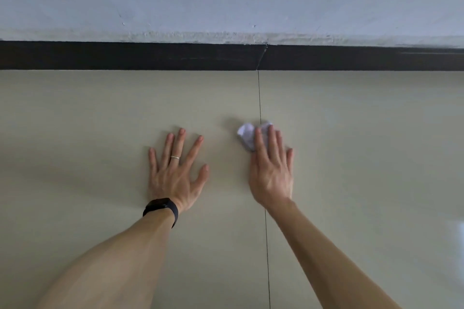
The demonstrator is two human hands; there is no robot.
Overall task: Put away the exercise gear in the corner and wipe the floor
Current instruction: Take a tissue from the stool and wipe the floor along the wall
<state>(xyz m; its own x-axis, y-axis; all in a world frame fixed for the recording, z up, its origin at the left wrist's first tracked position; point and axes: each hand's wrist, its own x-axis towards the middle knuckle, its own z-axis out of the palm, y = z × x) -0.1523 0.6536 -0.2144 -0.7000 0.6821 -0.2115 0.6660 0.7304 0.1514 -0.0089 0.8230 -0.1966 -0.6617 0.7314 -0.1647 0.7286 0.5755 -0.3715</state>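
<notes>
Wiping step in hand, by the look of it; right hand (272, 170) flat with straight fingers, pressing a crumpled white wad of tissue or cloth (247, 134) onto the pale beige tiled floor (100, 120), right on the thin dark grout line (259, 98), near the dark brown skirting board (125, 56); left hand (175, 170) spread wide, palm down just beside, holding nothing, seemingly bracing. No exercise gear anywhere in view. Next up, probably: firm pressure on the wad and a sweep across the tile, without a slip from under the fingers.

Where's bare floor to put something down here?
Bare floor stretches between the dark skirting and the left hand and right hand, which presses the white cloth, and out to either side. Only the gap between the hands is narrow.
</notes>
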